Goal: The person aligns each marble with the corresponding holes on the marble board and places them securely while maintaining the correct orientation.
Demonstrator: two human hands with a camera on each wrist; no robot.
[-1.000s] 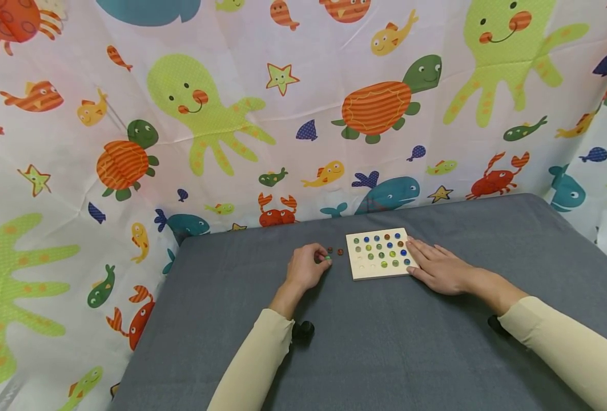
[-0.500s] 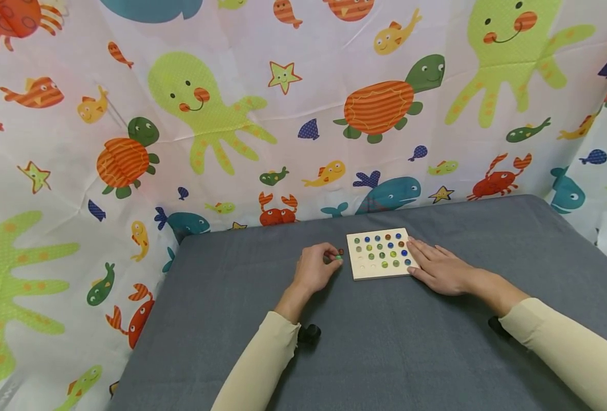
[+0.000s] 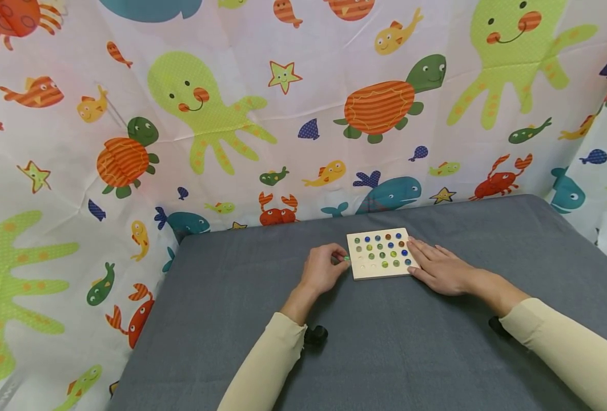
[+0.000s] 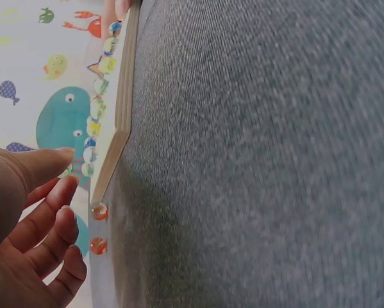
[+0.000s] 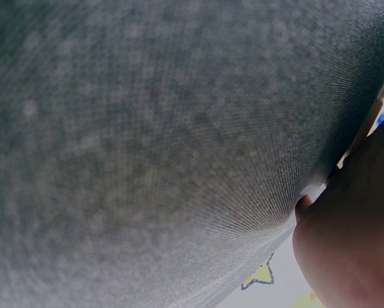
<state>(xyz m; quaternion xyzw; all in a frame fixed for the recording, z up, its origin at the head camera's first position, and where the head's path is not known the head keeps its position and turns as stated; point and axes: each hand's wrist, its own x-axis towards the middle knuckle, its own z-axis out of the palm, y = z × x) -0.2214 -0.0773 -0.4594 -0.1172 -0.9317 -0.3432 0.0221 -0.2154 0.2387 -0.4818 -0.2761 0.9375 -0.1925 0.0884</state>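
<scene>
A pale wooden board (image 3: 380, 273) lies on the grey cloth, bearing rows of glass marbles (image 3: 380, 246) in blue, green, yellow and brown. Bare round hollows show near its front left corner. My left hand (image 3: 324, 268) pinches a green marble (image 3: 347, 258) between thumb and forefinger, right beside the board's left edge. In the left wrist view that marble (image 4: 66, 171) is partly hidden by the fingers. The right hand (image 3: 441, 269) rests with straight fingers on the board's right edge; in the right wrist view only a dark part of this hand (image 5: 352, 224) shows.
Two orange-red marbles (image 4: 99, 228) sit on the cloth by the board's left end, hidden behind my left hand in the head view. A grey cloth (image 3: 396, 342) covers the table. A white curtain (image 3: 313, 68) with sea-animal prints hangs behind and at the sides.
My left hand has moved right with the green marble, up to the board's left edge. It now covers the orange-red marbles in the head view. The right hand has stayed put.
</scene>
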